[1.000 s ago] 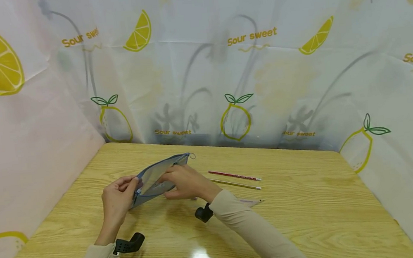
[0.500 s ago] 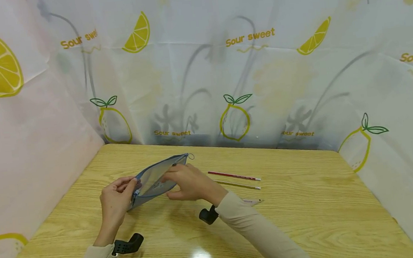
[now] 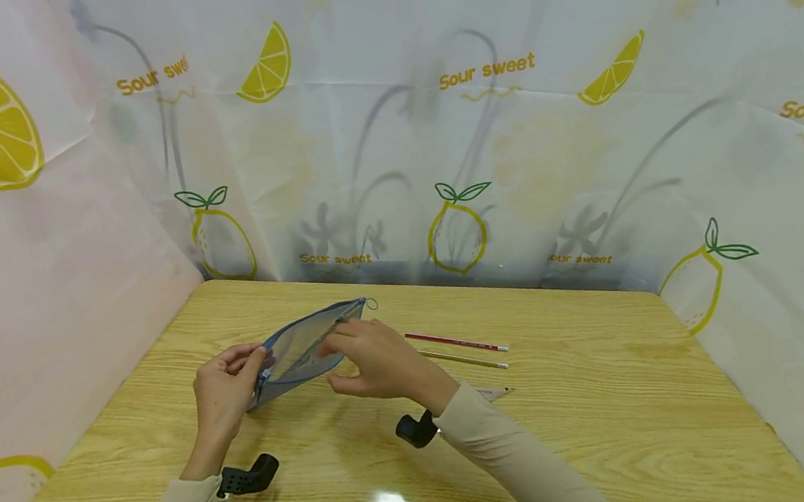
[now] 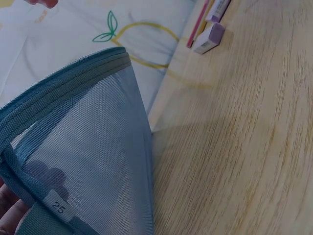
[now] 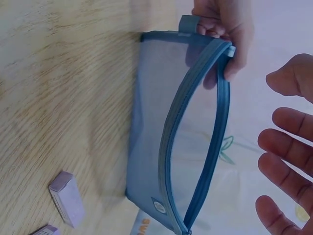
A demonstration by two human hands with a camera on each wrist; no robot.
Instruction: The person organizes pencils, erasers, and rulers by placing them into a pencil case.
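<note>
L hand [image 3: 223, 393] pinched mesh pouch [image 5: 151, 98] by one end; R hand [image 3: 384, 362] loose, apart, nr its mouth, twd back-left corner of worktop [image 3: 608, 425]. Unzipping looked done, closing not; red pencil [image 3: 454, 341], gold pencil [image 3: 465, 359], sm. box [image 5: 68, 199] lay outside.

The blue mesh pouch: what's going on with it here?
A person's left hand pinches one end of a blue mesh pouch, whose zipped top gapes open. The right hand is beside the opening, its fingers apart and holding nothing. On the wooden table lie a red pencil, a gold pencil and two small purple blocks, all outside the pouch.
</note>
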